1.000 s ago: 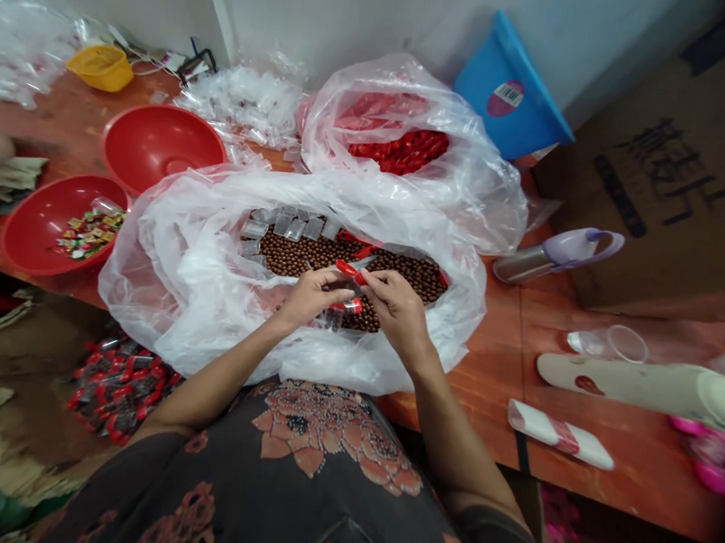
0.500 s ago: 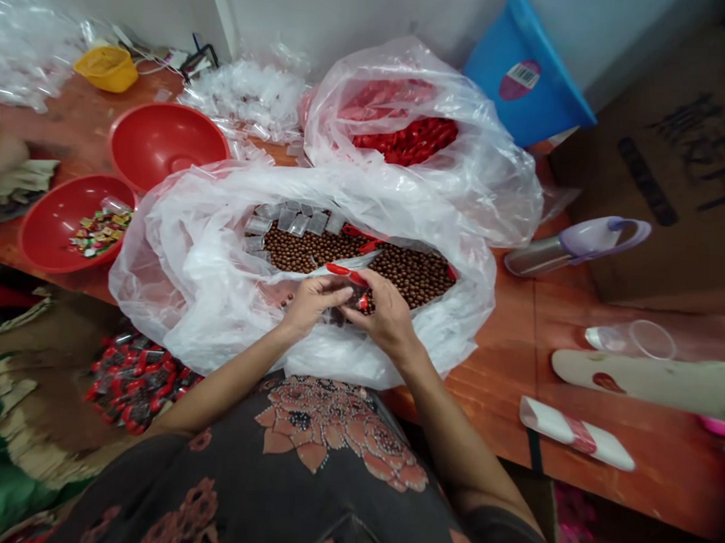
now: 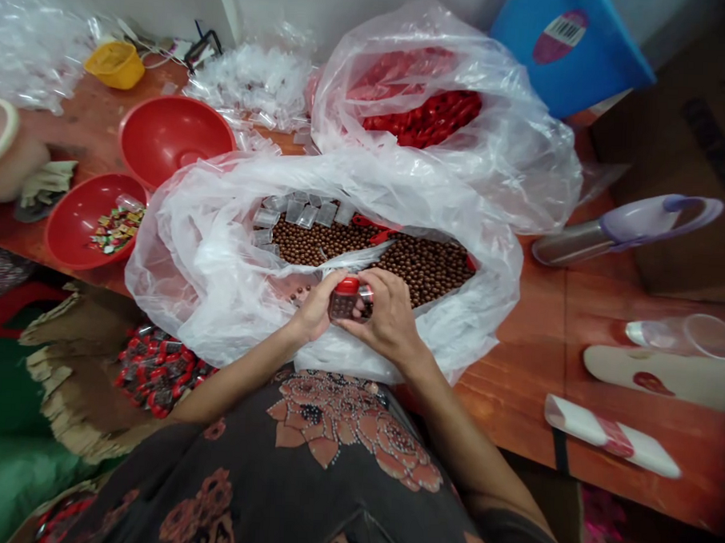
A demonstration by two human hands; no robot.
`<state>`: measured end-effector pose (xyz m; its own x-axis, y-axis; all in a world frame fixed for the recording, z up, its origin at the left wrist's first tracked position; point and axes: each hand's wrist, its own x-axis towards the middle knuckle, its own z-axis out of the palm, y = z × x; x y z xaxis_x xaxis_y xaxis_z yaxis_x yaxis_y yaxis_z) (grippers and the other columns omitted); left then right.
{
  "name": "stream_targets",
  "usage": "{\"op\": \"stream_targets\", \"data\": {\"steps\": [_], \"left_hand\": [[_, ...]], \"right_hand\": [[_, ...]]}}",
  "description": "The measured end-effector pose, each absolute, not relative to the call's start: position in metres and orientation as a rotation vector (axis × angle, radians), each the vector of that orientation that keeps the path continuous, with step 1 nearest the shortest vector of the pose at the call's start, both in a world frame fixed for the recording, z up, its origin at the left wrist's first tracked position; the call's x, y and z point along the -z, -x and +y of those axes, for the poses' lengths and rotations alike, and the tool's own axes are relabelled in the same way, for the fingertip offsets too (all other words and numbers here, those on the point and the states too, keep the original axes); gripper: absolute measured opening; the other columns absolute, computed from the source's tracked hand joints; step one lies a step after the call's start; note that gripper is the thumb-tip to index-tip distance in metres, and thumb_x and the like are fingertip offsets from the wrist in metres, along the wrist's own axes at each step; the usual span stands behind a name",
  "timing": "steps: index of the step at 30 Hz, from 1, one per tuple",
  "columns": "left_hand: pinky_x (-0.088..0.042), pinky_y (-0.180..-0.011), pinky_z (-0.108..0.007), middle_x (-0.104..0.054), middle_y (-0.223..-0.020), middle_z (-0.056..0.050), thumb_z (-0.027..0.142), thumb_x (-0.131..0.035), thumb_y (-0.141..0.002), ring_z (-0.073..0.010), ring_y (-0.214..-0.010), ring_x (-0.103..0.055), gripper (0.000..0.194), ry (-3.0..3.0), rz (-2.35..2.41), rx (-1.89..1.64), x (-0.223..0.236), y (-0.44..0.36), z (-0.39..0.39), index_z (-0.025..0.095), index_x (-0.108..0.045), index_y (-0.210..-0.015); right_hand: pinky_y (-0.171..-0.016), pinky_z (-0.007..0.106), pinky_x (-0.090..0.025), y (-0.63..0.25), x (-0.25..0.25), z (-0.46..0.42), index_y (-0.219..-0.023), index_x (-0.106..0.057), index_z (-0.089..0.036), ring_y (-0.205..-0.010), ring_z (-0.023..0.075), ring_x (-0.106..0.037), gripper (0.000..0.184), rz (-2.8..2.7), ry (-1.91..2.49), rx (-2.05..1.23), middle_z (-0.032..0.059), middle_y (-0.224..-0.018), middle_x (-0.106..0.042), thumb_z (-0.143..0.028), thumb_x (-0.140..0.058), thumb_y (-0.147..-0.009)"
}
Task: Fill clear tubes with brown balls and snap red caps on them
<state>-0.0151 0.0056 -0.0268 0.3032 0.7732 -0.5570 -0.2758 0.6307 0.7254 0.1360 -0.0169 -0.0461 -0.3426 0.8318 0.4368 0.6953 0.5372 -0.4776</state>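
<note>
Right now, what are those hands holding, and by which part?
A small red-lidded container, by its left side in the left hand, with the right hand at its base. A clear piece also shows in the right grip, its hold unclear.

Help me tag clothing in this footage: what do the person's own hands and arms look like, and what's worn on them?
The left hand and right hand are ungloved. The forearms are uncovered, with no watch or bracelet visible; rings can't be ruled out. Dark sleeves begin farther up, matching a dark top with salmon-coloured flowers and pale dots.
</note>
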Motion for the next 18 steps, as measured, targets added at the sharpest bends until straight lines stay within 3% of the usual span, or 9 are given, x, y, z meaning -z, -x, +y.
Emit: {"op": "stream_targets", "data": {"steps": [6, 10, 14, 18], "left_hand": [[-0.043, -0.05, -0.026, -0.055, -0.058, 0.002, 0.055, -0.034, -0.095, -0.0125, -0.047, -0.049, 0.046, -0.736, 1.117, -0.78, 0.036, 0.008, -0.011, 0.023, -0.059, -0.117], [-0.05, -0.074, -0.03, -0.065, -0.078, -0.001, 0.047, -0.04, -0.095, -0.0163, -0.071, -0.06, 0.038, -1.201, 1.091, -0.719, 0.035, 0.028, 0.002, 0.021, -0.063, -0.111], [-0.046, -0.088, -0.032, -0.067, -0.09, -0.005, 0.035, -0.045, -0.095, -0.0197, -0.087, -0.061, 0.029, -1.768, 1.289, -0.547, 0.029, 0.058, 0.063, 0.018, -0.068, -0.101], [-0.04, -0.098, -0.036, -0.064, -0.108, -0.012, 0.025, -0.054, -0.091, -0.0257, -0.105, -0.058, 0.029, -2.039, 1.677, -0.561, 0.03, 0.071, 0.135, 0.016, -0.067, -0.116]], "right_hand": [[-0.105, 0.049, -0.034, -0.136, 0.042, -0.012, -0.135, -0.044, -0.018, -0.118, 0.033, -0.055, 0.066, -2.303, 1.053, -0.118, 0.016, -0.126, -0.063, -0.054, -0.063, -0.081], [-0.103, 0.048, -0.037, -0.135, 0.045, -0.015, -0.127, -0.052, -0.014, -0.113, 0.0323, -0.057, 0.066, -2.288, 1.007, -0.075, 0.018, -0.12, -0.065, -0.059, -0.063, -0.08], [-0.1, 0.051, -0.041, -0.131, 0.045, -0.019, -0.12, -0.059, -0.013, -0.11, 0.0334, -0.058, 0.066, -2.346, 1.175, -0.255, 0.0171, -0.113, -0.066, -0.063, -0.066, -0.077], [-0.097, 0.054, -0.046, -0.135, 0.04, -0.012, -0.134, -0.054, -0.014, -0.113, 0.035, -0.058, 0.077, -2.447, 1.177, -0.361, 0.0191, -0.121, -0.064, -0.067, -0.064, -0.079]]}}
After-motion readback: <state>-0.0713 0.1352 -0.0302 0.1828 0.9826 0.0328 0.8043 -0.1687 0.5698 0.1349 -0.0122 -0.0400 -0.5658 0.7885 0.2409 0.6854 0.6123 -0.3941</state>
